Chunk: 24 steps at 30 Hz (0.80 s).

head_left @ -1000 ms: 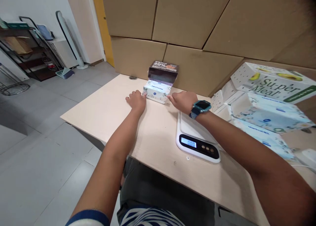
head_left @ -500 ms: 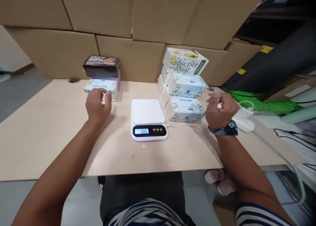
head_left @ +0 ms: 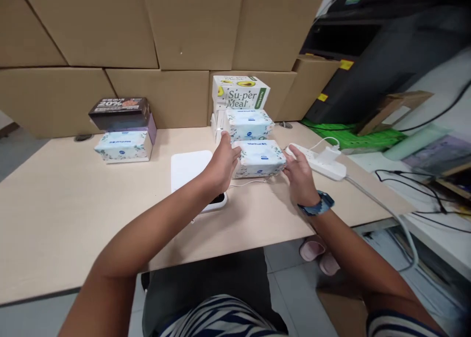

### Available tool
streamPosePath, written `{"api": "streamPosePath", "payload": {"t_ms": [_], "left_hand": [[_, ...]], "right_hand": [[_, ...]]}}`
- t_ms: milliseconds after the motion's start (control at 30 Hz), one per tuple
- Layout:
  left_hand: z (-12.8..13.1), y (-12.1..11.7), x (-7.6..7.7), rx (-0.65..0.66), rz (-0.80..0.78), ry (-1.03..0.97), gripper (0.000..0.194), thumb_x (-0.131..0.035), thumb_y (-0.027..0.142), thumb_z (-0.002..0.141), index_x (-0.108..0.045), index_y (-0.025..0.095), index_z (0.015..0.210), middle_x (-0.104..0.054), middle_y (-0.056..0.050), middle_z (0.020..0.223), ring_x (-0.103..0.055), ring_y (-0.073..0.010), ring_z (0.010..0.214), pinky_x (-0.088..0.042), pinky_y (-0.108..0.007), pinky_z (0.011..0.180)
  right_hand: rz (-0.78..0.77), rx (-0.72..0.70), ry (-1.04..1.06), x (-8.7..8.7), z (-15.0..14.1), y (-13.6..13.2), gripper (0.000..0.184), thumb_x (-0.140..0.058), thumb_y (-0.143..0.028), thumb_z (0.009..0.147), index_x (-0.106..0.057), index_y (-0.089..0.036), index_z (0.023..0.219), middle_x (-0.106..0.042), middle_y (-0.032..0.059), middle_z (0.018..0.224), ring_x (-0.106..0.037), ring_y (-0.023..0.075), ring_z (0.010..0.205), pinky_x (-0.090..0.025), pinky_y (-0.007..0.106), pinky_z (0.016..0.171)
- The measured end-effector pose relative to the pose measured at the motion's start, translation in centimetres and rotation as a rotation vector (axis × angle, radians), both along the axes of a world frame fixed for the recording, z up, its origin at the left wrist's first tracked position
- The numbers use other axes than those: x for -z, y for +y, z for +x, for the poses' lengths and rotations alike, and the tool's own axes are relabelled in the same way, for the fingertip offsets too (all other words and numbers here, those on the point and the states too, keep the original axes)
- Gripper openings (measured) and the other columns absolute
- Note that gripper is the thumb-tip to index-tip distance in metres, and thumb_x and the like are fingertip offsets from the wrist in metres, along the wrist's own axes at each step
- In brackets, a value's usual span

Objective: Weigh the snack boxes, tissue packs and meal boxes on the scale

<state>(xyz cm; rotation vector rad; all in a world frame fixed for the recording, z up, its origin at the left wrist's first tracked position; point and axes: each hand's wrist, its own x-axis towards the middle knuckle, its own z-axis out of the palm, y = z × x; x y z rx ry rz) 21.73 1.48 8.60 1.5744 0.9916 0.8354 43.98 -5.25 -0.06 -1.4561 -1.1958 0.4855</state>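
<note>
My left hand [head_left: 222, 166] presses its fingers against the left end of the front tissue pack [head_left: 260, 159], a pale blue and white soft pack with a leaf print. At the pack's right end, the fingers of my right hand [head_left: 300, 176] touch it, so the pack sits between both hands. Whether it is lifted off the table I cannot tell. Just behind it stands another tissue pack [head_left: 249, 125]. A white digital scale [head_left: 187, 168] lies to the left, its display mostly hidden by my left hand and forearm.
Behind the packs is a white "Su-per Meal" box [head_left: 241, 92]. At the left, a dark box [head_left: 119, 112] rests above a tissue pack [head_left: 123, 146] and a purple one. A power strip [head_left: 324, 165] with cables lies right of my right hand. Cardboard boxes [head_left: 158, 99] wall the back.
My left hand has crossed from the left tissue pack, over the scale, to the front right pack. My right hand has come in to its right end. The view has turned right.
</note>
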Motion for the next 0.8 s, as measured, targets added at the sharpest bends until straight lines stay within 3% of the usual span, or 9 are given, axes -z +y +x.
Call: {"api": "streamPosePath", "payload": {"t_ms": [133,200,300,367,467,567,667,733,800], "left_hand": [[-6.3,-1.4,-0.8,-0.001,-0.192,-0.276,0.078,-0.013,0.069,0.114,-0.05,0.019,0.161,-0.065,-0.019,0.165,-0.054,-0.0304,0.166,-0.055,-0.048,0.131],[-9.3,-1.9,-1.3,-0.088,-0.212,-0.365,0.07,-0.017,0.064,0.116,-0.059,0.018,0.148,-0.072,-0.019,0.155,-0.061,-0.0313,0.16,-0.057,-0.05,0.128],[-12.5,-1.8,-1.4,-0.216,-0.248,-0.432,0.049,-0.032,0.055,0.117,-0.063,0.019,0.13,-0.076,-0.018,0.149,-0.072,-0.0286,0.147,-0.061,-0.045,0.124],[-13.9,-1.3,-0.6,-0.304,-0.143,-0.408,0.041,-0.041,0.053,0.115,-0.063,0.021,0.126,-0.075,-0.015,0.15,-0.079,-0.0255,0.133,-0.067,-0.041,0.112],[-15.9,-0.6,2.0,-0.506,0.183,-0.277,0.038,-0.049,0.058,0.111,-0.066,0.027,0.126,-0.075,-0.01,0.148,-0.08,-0.0229,0.111,-0.07,-0.037,0.09],[-17.4,0.0,5.1,-0.64,0.299,-0.098,0.036,-0.056,0.057,0.108,-0.064,0.03,0.131,-0.069,-0.01,0.152,-0.072,-0.0257,0.13,-0.066,-0.041,0.105],[-17.7,0.6,7.3,-0.489,0.166,-0.103,0.043,-0.043,0.057,0.113,-0.056,0.031,0.145,-0.059,-0.01,0.167,-0.056,-0.0259,0.158,-0.054,-0.045,0.128],[-17.4,0.8,7.9,-0.3,0.116,-0.158,0.051,-0.031,0.062,0.115,-0.056,0.03,0.146,-0.058,-0.01,0.17,-0.051,-0.0265,0.164,-0.047,-0.047,0.135],[-17.0,0.4,8.0,-0.191,0.117,-0.149,0.06,-0.03,0.071,0.113,-0.061,0.028,0.143,-0.06,-0.011,0.168,-0.049,-0.0288,0.167,-0.041,-0.048,0.14]], "right_hand": [[0.182,-0.212,-0.044,-2.0,-1.7,-1.6,0.102,-0.061,-0.082,0.097,-0.019,-0.036,0.178,-0.051,0.0155,0.179,-0.05,0.0363,0.167,-0.054,0.064,0.129],[0.198,-0.308,-0.068,-2.8,-3.2,-1.0,0.104,-0.062,-0.082,0.098,-0.017,-0.037,0.179,-0.057,0.0148,0.174,-0.052,0.0365,0.165,-0.053,0.065,0.13],[0.091,-0.466,-0.04,-2.7,-6.1,1.0,0.11,-0.063,-0.089,0.094,-0.018,-0.038,0.18,-0.063,0.0129,0.169,-0.055,0.0356,0.163,-0.05,0.065,0.133],[0.005,-0.55,0.002,-1.6,-8.1,2.4,0.113,-0.068,-0.09,0.089,-0.022,-0.038,0.179,-0.059,0.0141,0.173,-0.051,0.0357,0.167,-0.05,0.066,0.133],[-0.065,-0.58,-0.02,0.9,-10.1,3.5,0.11,-0.071,-0.085,0.09,-0.029,-0.034,0.178,-0.053,0.018,0.177,-0.049,0.0368,0.168,-0.047,0.068,0.134],[-0.041,-0.54,-0.161,2.6,-10.4,3.2,0.097,-0.071,-0.073,0.097,-0.032,-0.035,0.177,-0.054,0.0158,0.177,-0.052,0.0364,0.165,-0.044,0.069,0.136],[0.001,-0.47,-0.251,3.2,-9.8,2.6,0.091,-0.069,-0.067,0.101,-0.031,-0.037,0.178,-0.052,0.0128,0.178,-0.051,0.0367,0.166,-0.044,0.068,0.136],[0.01,-0.44,-0.267,3.2,-9.4,2.4,0.091,-0.066,-0.069,0.102,-0.029,-0.038,0.18,-0.049,0.0111,0.181,-0.049,0.0374,0.168,-0.047,0.066,0.135],[0.019,-0.438,-0.274,3.1,-9.2,2.3,0.093,-0.063,-0.073,0.102,-0.026,-0.039,0.181,-0.045,0.0094,0.183,-0.047,0.0383,0.168,-0.048,0.065,0.135]]}}
